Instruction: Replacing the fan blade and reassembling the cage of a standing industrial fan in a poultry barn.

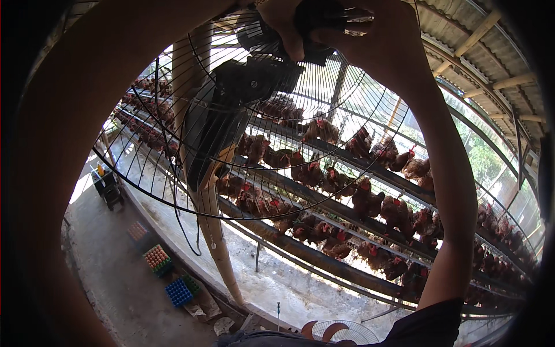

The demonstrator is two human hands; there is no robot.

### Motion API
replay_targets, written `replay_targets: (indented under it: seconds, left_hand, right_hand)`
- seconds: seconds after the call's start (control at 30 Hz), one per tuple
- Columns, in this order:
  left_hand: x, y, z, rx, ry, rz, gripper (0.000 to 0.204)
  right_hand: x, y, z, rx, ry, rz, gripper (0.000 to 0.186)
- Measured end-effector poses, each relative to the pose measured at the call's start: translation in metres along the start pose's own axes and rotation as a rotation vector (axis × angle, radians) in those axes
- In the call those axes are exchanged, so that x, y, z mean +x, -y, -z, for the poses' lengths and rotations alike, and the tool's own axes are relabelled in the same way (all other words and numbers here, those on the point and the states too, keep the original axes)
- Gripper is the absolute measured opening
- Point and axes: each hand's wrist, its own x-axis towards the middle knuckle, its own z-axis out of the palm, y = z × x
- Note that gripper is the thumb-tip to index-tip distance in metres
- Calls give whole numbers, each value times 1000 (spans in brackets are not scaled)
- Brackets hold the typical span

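Both my arms reach up to a black wall fan on a wooden post (214,248). The fan's round wire guard (248,218) spreads below my hands, and its black bracket (254,84) shows through the wires. At the top edge, my left hand (281,26) presses a thumb or finger along a dark fan part; its other fingers are partly cut off. My right hand (370,40) has its fingers curled round a dark rounded part (318,16) at the fan's centre. Shade hides the exact shape of that part. A black cord (179,225) hangs in a loop beside the post.
Tiers of cages with brown hens (370,202) run behind the fan. On the floor below left stand egg trays (157,259), blue trays (178,293) and a dark cart (107,185). Near my body lie a fan with orange-brown blades (335,331) and an upright screwdriver (278,315).
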Motion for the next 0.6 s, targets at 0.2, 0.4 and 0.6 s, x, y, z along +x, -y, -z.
replay_targets:
  seconds: [0.2,0.4,0.6]
  left_hand:
    - [-11,2,7,-59,57,-41,152]
    - [1,-5,16,-64,108,-62,155]
    - [-3,-7,1,67,36,19,154]
  right_hand:
    - [8,-1,-8,3,25,-12,42]
    - [-10,-165,17,-72,-224,318,31]
    - [15,26,6,-55,85,-305,44]
